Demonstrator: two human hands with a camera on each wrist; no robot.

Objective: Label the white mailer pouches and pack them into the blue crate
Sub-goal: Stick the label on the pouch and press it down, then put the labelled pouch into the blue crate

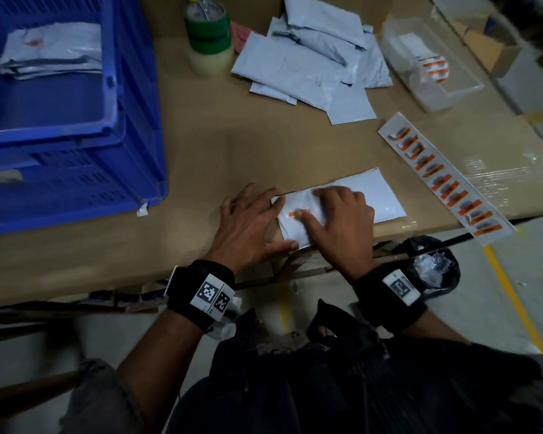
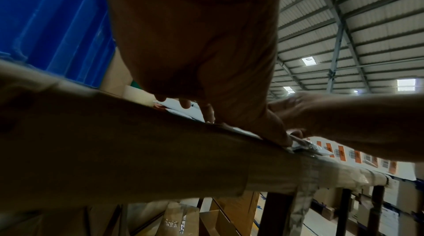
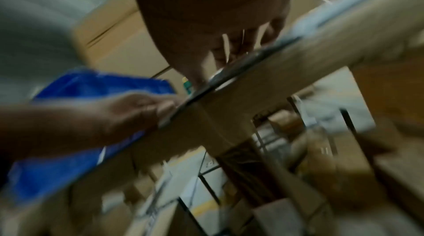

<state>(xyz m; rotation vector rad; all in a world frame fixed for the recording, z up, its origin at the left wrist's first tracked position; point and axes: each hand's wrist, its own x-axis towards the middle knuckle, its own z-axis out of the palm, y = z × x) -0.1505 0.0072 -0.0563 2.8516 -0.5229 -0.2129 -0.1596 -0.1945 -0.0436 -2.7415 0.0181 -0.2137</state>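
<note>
**Kid:** Head view showed two hands on one bag. What were you doing?

**Me:** I was sticking an orange label (image 1: 299, 212) on a white mailer pouch (image 1: 370, 195). That pouch lay at the near edge of the table (image 1: 220, 142), well to the right of the blue crate (image 1: 76, 126).

**Kid:** Were your hands holding it?

**Me:** No. My left hand (image 1: 251, 223) lay flat with fingers spread on the pouch's left end. My right hand (image 1: 339, 214) pressed the label down with straight fingers. Nothing was gripped.

**Kid:** What came next?

**Me:** I think the label needed a firm rub. Then the pouch had to go left into the crate, on top of the packed pouches (image 1: 52, 51) there. More pouches (image 1: 314, 61) waited past it, and the label sheet (image 1: 445, 175) lay to its right.
</note>
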